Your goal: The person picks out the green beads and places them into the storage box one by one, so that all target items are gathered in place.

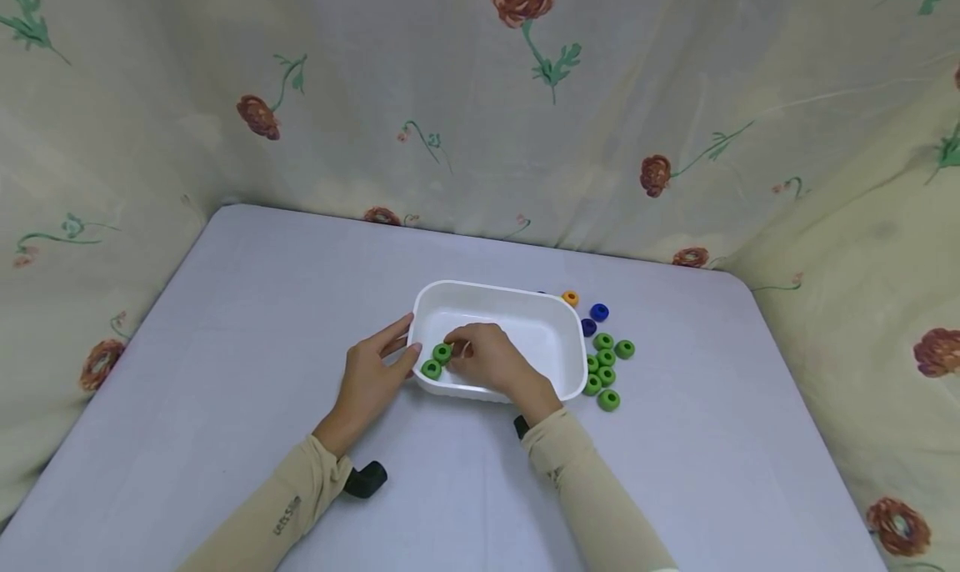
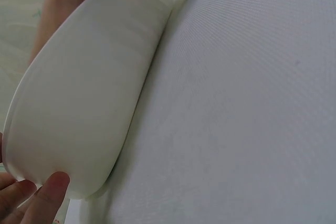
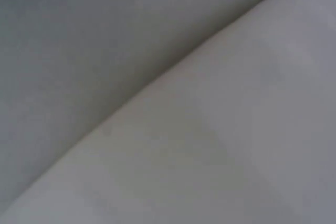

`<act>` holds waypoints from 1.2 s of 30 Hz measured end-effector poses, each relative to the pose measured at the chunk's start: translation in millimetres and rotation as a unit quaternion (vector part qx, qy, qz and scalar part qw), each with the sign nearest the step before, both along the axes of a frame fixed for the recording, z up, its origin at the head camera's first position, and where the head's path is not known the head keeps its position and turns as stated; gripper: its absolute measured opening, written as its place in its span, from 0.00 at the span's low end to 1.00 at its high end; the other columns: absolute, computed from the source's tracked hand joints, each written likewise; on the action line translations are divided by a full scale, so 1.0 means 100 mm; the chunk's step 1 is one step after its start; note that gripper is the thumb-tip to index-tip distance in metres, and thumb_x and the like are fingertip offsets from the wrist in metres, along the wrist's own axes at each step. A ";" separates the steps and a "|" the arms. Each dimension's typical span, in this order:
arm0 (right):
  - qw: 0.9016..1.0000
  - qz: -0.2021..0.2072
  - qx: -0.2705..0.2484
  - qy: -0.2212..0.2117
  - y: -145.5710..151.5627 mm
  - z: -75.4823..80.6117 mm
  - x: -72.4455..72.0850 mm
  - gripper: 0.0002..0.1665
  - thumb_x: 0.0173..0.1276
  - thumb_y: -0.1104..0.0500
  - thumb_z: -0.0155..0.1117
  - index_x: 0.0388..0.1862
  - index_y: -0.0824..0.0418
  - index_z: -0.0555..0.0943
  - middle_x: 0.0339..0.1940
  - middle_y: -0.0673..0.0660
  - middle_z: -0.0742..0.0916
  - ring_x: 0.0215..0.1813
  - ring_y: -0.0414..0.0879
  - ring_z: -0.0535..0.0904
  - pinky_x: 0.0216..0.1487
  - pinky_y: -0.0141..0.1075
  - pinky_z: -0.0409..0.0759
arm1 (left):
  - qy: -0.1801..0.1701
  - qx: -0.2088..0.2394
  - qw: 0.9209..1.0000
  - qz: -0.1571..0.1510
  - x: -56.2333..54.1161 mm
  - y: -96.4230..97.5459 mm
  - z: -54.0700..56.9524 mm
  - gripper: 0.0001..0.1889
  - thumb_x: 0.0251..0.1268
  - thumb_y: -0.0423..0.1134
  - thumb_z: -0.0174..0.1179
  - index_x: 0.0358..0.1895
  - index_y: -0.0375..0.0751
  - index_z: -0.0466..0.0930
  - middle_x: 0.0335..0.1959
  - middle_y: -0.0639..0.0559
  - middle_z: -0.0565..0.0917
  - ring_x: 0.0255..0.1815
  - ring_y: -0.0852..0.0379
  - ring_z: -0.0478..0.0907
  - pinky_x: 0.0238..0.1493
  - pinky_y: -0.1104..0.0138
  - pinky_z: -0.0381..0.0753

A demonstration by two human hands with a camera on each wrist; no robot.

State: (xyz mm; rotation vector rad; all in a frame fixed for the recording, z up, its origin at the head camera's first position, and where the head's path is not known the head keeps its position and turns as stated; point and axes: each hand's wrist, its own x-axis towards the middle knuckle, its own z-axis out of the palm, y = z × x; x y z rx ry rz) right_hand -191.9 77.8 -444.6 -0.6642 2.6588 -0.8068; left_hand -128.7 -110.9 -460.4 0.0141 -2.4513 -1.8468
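A white rectangular tray (image 1: pixel 525 338) stands on the table in the head view. My left hand (image 1: pixel 372 378) steadies its left end, fairly straight fingers touching the outer wall. In the left wrist view, fingertips (image 2: pixel 52 184) rest against the tray's wall (image 2: pixel 84 93). Inside the tray, my right hand (image 1: pixel 487 359) has bent fingers at the edge of a green bead (image 1: pixel 442 353) and appears to pinch it; its fingertips are partly hidden. Another green bead (image 1: pixel 431 369) lies beside it in the near left corner. The right wrist view shows only blurred pale surfaces.
Several green beads (image 1: pixel 606 358) lie on the table (image 1: pixel 697 405) just right of the tray. Behind them are blue beads (image 1: pixel 599 312) and an orange bead (image 1: pixel 570 298), partly hidden by the tray's rim. Flowered cloth (image 1: pixel 450 80) hangs along the table's back and sides.
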 end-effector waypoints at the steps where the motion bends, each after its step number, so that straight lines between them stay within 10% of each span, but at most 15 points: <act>1: 1.000 0.001 -0.001 0.003 0.00 0.00 0.00 0.17 0.65 0.65 0.69 0.53 0.62 0.86 0.39 0.55 0.89 0.40 0.44 0.80 0.44 0.35 0.83 | 0.001 0.001 1.000 0.000 0.00 0.00 0.00 0.26 0.70 0.35 0.62 0.71 0.43 0.72 0.71 0.44 0.76 0.65 0.46 0.80 0.39 0.75 0.91; 22: 1.000 0.003 -0.007 0.003 0.05 0.05 0.07 0.21 0.68 0.70 0.61 0.58 0.60 0.84 0.47 0.56 0.90 0.47 0.47 0.84 0.52 0.40 0.86 | 0.001 0.013 1.000 -0.007 0.03 0.02 -0.03 0.27 0.70 0.32 0.62 0.71 0.42 0.72 0.71 0.42 0.75 0.66 0.42 0.79 0.39 0.74 0.91; 36: 0.982 -0.129 -0.118 0.074 0.62 0.28 0.27 0.17 0.68 0.58 0.70 0.55 0.58 0.85 0.47 0.54 0.90 0.46 0.46 0.85 0.44 0.33 0.85 | 0.009 -0.014 1.000 -0.003 0.03 0.02 0.03 0.27 0.70 0.34 0.62 0.71 0.41 0.71 0.70 0.43 0.76 0.66 0.43 0.79 0.41 0.75 0.91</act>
